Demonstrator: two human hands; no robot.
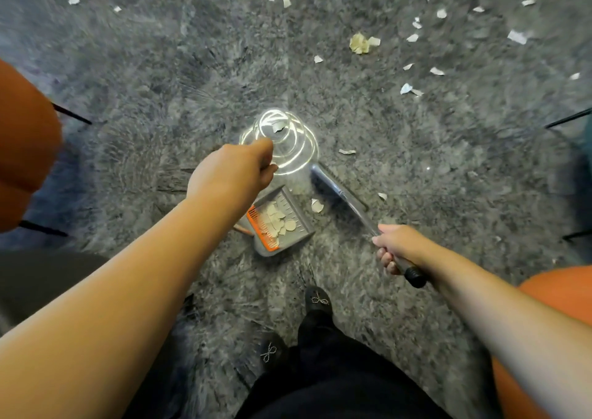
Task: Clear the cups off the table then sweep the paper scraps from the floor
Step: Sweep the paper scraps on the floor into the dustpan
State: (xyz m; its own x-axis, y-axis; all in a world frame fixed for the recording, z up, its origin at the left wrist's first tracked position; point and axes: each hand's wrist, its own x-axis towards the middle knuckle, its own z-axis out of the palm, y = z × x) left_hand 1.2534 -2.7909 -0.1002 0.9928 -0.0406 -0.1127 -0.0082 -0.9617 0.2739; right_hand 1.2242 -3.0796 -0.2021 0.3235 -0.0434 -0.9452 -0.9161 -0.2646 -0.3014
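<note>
Mostly the small white torn paper scraps (pixel 413 37) lie well ahead of me and to my right on the grey mottled shaggy carpet (pixel 134 76); one sits just beside the brush head, another near the dustpan mouth. Judgement: they are near weightless, limp and flat, likely to catch in the pile and flick away under a hard stroke, so short, low strokes suit them. One crumpled yellowish paper wad (pixel 359 43) is bulkier and should roll instead of sliding.

Tool: grey long-handled brush with a black end grip (pixel 344 196). My right hand (pixel 395 245) is wrapped round its shaft just above the black grip, fingers curled under; the head rests on the carpet. It looks stiff and light, and this high hold gives reach but less control at the bristles.

Container: grey plastic dustpan with an orange comb along one edge (pixel 282 223), sitting on the carpet just left of the brush head. It holds a small heap of pale scraps, some rounded, lying against the comb side; much of the pan floor is bare.

My left hand (pixel 238 170) is closed in a fist above the pan, presumably on its upright handle, which I cannot see. A bright ringed light patch (pixel 282 140) lies on the carpet beyond the fist.

Orange rounded seats (pixel 25 137) flank me on both sides. No cups or table in view.
</note>
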